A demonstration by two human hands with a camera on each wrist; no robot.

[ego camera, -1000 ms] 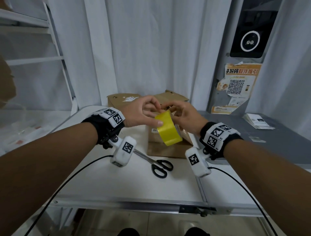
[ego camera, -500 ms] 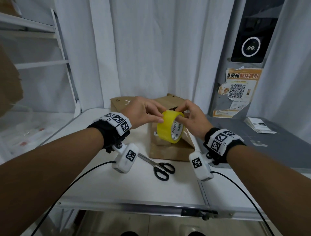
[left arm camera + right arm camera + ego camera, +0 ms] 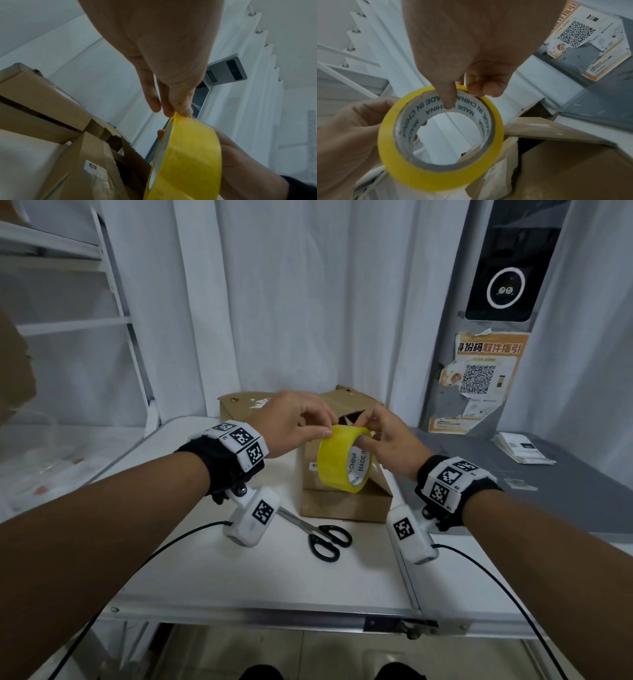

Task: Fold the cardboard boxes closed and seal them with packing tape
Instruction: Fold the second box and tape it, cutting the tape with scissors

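Both hands hold the yellow tape roll (image 3: 344,462) above the cardboard box (image 3: 342,501): left hand (image 3: 291,422) pinching its rim, right hand (image 3: 387,433) hooked through the core. Light, rigid, sticky; grip the core.

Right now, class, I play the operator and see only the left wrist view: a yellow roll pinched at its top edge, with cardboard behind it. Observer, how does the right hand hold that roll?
Observer: The right hand has one digit pressed inside the core of the tape roll, with the other fingers curled over the rim.
Operator: Does the core carry any print?
Observer: Yes, MADE IN CHINA repeats around its inside.
Operator: Is there anything to cut with?
Observer: Black-handled scissors lie on the white table, nearer the person than the boxes.
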